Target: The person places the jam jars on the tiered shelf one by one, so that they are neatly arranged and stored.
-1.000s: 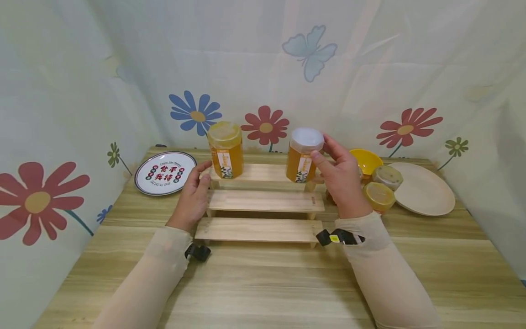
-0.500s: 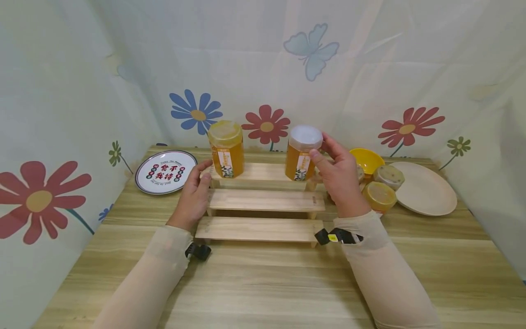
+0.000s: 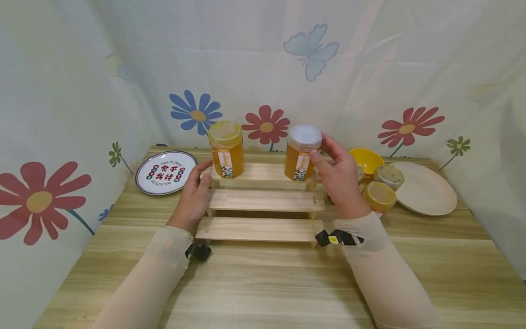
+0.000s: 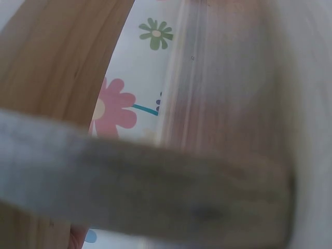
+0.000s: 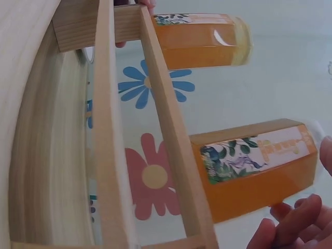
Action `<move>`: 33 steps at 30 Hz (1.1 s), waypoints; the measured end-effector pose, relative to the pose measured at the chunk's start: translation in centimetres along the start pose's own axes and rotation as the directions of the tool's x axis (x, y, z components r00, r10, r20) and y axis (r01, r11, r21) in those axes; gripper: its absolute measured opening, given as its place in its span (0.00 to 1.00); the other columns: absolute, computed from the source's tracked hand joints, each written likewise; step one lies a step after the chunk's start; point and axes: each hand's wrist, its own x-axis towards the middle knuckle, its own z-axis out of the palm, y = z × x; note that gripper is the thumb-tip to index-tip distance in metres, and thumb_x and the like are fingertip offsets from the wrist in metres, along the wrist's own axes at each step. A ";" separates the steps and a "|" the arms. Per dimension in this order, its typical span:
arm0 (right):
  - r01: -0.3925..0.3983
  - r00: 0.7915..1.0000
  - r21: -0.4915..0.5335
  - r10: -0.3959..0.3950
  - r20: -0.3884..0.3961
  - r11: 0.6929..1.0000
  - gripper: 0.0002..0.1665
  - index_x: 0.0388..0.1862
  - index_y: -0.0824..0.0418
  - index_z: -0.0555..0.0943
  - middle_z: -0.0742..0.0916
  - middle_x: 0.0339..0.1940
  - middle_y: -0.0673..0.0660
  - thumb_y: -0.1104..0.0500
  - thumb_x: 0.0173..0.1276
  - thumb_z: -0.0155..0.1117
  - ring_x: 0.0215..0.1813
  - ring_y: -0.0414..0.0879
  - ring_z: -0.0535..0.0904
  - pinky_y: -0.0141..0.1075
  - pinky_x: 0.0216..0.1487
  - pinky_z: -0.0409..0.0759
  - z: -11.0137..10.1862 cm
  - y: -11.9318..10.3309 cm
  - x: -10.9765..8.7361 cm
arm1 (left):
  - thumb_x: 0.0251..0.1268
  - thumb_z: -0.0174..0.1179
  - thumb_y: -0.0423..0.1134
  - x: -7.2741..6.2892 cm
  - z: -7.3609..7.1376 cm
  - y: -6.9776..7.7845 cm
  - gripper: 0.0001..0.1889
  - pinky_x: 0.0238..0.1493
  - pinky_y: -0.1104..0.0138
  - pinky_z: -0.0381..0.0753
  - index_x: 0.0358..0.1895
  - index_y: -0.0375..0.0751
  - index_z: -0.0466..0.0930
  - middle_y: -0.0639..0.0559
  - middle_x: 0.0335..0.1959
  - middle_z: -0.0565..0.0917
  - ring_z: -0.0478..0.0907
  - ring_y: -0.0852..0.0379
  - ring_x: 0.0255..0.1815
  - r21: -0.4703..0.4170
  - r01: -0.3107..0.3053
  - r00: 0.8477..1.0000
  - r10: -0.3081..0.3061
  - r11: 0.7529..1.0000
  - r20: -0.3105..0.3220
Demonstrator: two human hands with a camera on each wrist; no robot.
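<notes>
A three-step wooden rack point(image 3: 263, 200) stands in front of me. My left hand point(image 3: 193, 196) grips the left end of its top step, thumb in front. On that step, close to the left hand, a honey jar point(image 3: 226, 151) with a yellowish lid stands upright. Farther right a second honey jar point(image 3: 300, 157), white-lidded, stands on the same step. My right hand point(image 3: 341, 176) holds this one from its right side, between thumb and fingers near the lid. Both labels face me. Blurred wood of the rack point(image 4: 145, 181) fills much of the left wrist view, hiding most of the left hand.
Behind the right forearm are more lidded jars point(image 3: 379, 196) and a yellow bowl point(image 3: 367, 160). A round beige plate point(image 3: 427, 189) lies at the far right. To the left lies a white plate point(image 3: 166, 172) with red lettering. A flowered curtain point(image 3: 246, 55) hangs behind the table point(image 3: 263, 288).
The white-lidded jar and the right hand on it have shifted very slightly left along the top step. The left hand and the rack look unchanged.
</notes>
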 end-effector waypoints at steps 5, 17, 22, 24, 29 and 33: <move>-0.037 0.999 -0.069 0.036 -0.008 0.997 0.37 0.82 0.47 0.69 0.79 0.74 0.52 0.45 0.78 0.66 0.51 0.50 0.79 0.31 0.55 0.80 -1.5 -0.9 -0.6 | 0.89 0.40 0.49 0.0 0.1 -0.2 0.25 0.80 0.47 0.59 0.82 0.49 0.60 0.46 0.82 0.62 0.63 0.46 0.77 -0.010 0.002 1.000 -0.002 1.000 -0.005; -0.003 0.983 -0.249 0.048 0.175 0.969 0.30 0.78 0.50 0.74 0.84 0.65 0.49 0.48 0.80 0.64 0.64 0.42 0.77 0.25 0.58 0.78 -9.2 -3.5 -1.8 | 0.89 0.40 0.50 -0.1 0.0 -0.3 0.25 0.80 0.46 0.59 0.82 0.50 0.61 0.46 0.83 0.62 0.62 0.46 0.79 0.004 -0.009 1.000 0.010 1.000 -0.011; -0.004 0.968 -0.423 0.110 0.226 0.906 0.34 0.80 0.48 0.71 0.80 0.72 0.52 0.45 0.79 0.65 0.67 0.48 0.76 0.25 0.53 0.79 -12.2 -3.7 -1.9 | 0.89 0.40 0.50 -0.1 0.0 -0.3 0.25 0.80 0.47 0.59 0.81 0.51 0.61 0.47 0.82 0.62 0.63 0.47 0.78 -0.001 -0.001 1.000 0.001 1.000 -0.010; -0.003 0.959 -0.481 0.139 0.247 0.877 0.37 0.81 0.50 0.69 0.78 0.75 0.54 0.43 0.78 0.66 0.68 0.51 0.76 0.25 0.52 0.78 -13.0 -3.6 -1.8 | 0.89 0.40 0.50 -0.1 0.0 -0.3 0.25 0.81 0.48 0.58 0.82 0.52 0.61 0.47 0.82 0.62 0.62 0.48 0.78 -0.002 0.000 1.000 0.000 1.000 -0.009; 0.006 0.938 -0.542 0.184 0.296 0.841 0.41 0.82 0.55 0.68 0.77 0.76 0.59 0.45 0.77 0.68 0.69 0.57 0.76 0.24 0.50 0.79 -14.6 -3.0 -1.4 | 0.89 0.39 0.50 -0.2 0.0 -0.3 0.26 0.80 0.47 0.61 0.82 0.51 0.59 0.45 0.82 0.63 0.64 0.47 0.78 -0.007 -0.011 1.000 0.011 1.000 0.006; 0.009 0.920 -0.576 0.220 0.325 0.817 0.42 0.82 0.59 0.67 0.77 0.76 0.62 0.46 0.76 0.70 0.69 0.61 0.75 0.28 0.51 0.81 -15.5 -2.3 -1.1 | 0.89 0.39 0.49 -0.2 0.1 -0.2 0.26 0.80 0.47 0.61 0.83 0.50 0.58 0.45 0.82 0.62 0.64 0.47 0.78 -0.006 -0.010 1.000 0.010 1.000 0.010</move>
